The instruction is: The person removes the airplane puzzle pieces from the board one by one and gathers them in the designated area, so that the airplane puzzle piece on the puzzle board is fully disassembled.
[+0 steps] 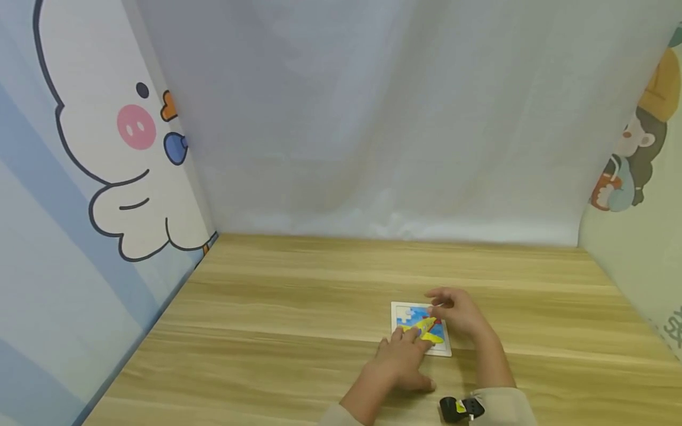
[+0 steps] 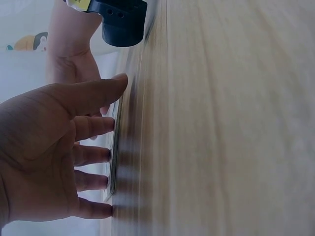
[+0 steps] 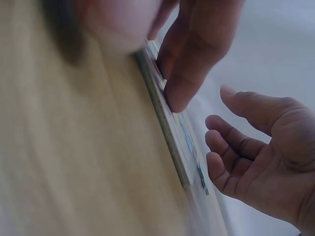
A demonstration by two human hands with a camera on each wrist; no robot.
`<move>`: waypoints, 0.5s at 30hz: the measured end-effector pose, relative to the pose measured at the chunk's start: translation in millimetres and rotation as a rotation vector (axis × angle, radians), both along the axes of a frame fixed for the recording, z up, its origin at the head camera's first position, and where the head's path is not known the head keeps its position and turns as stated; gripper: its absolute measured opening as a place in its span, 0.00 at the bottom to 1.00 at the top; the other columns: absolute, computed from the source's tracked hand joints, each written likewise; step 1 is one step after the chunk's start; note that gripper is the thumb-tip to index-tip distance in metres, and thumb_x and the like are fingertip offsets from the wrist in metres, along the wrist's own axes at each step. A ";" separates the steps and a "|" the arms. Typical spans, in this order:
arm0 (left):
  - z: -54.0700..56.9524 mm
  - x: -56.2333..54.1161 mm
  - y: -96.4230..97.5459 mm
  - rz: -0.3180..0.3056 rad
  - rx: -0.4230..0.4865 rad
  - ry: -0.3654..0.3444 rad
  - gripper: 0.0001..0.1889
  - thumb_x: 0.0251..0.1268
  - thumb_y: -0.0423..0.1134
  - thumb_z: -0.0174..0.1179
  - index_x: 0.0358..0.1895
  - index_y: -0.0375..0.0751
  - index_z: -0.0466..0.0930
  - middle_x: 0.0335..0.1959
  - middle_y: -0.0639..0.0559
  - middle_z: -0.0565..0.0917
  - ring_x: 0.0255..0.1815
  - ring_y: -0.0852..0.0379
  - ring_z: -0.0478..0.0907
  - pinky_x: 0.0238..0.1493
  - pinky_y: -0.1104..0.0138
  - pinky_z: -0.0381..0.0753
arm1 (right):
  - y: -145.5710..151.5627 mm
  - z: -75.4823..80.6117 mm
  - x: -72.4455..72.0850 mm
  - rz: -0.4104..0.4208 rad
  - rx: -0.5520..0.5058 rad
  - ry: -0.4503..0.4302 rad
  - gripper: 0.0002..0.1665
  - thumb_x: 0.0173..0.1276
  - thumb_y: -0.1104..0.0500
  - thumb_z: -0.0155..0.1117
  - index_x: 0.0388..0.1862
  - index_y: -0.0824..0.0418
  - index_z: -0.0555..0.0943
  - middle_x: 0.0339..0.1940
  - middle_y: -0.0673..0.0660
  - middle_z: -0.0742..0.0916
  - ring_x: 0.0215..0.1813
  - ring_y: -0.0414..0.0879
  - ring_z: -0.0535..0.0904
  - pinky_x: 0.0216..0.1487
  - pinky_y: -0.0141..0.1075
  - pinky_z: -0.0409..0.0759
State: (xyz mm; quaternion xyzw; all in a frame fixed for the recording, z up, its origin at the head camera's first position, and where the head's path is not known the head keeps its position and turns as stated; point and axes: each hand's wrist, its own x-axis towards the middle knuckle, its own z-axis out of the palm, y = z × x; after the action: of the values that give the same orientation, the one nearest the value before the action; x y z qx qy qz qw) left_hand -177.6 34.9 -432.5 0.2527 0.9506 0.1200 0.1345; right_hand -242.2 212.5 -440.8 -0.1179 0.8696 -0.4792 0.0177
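A small jigsaw puzzle (image 1: pixel 406 316) in a white frame lies on the table, its picture showing yellow, red and white shapes on blue. My left hand (image 1: pixel 402 361) rests its spread, fairly straight fingertips on the near left part of the puzzle, thumb held out to the side. In the left wrist view, the fingertips of that hand (image 2: pixel 49 152) meet the board along its edge. Over the far right corner hovers my right hand (image 1: pixel 458 310), fingers loosely bent and thumb apart. The right wrist view shows nothing between the thumb and fingers of this hand (image 3: pixel 270 147).
The wood-grain table (image 1: pixel 277 307) extends around the puzzle. A pale curtain (image 1: pixel 362 148) hangs behind it, with cartoon-printed walls (image 1: pixel 96 177) at both sides. A black wrist camera (image 1: pixel 459 408) is strapped at my right sleeve (image 1: pixel 506 407).
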 end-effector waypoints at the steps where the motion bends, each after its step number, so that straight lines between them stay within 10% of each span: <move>1: 0.0 -0.1 0.6 -0.001 0.000 -0.001 0.37 0.46 0.60 0.67 0.65 0.60 0.68 0.69 0.54 0.60 0.69 0.43 0.53 0.59 0.46 0.62 | -0.5 -0.2 -0.5 0.005 -0.001 -0.001 0.18 0.62 0.66 0.63 0.51 0.71 0.77 0.42 0.64 0.82 0.43 0.54 0.78 0.43 0.46 0.77; 15: -0.8 0.5 2.5 -0.009 -0.002 0.024 0.37 0.46 0.59 0.68 0.64 0.58 0.69 0.68 0.52 0.61 0.68 0.42 0.54 0.57 0.45 0.64 | -13.9 -5.7 -11.1 0.011 0.087 -0.100 0.14 0.57 0.70 0.63 0.43 0.70 0.79 0.35 0.58 0.80 0.39 0.51 0.75 0.40 0.43 0.76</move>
State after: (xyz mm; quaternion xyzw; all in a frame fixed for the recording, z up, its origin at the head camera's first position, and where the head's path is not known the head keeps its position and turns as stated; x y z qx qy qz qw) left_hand -177.1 37.4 -433.3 0.2583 0.9511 0.1153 0.1239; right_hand -253.3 198.6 -446.5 -0.0976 0.8870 -0.4461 0.0689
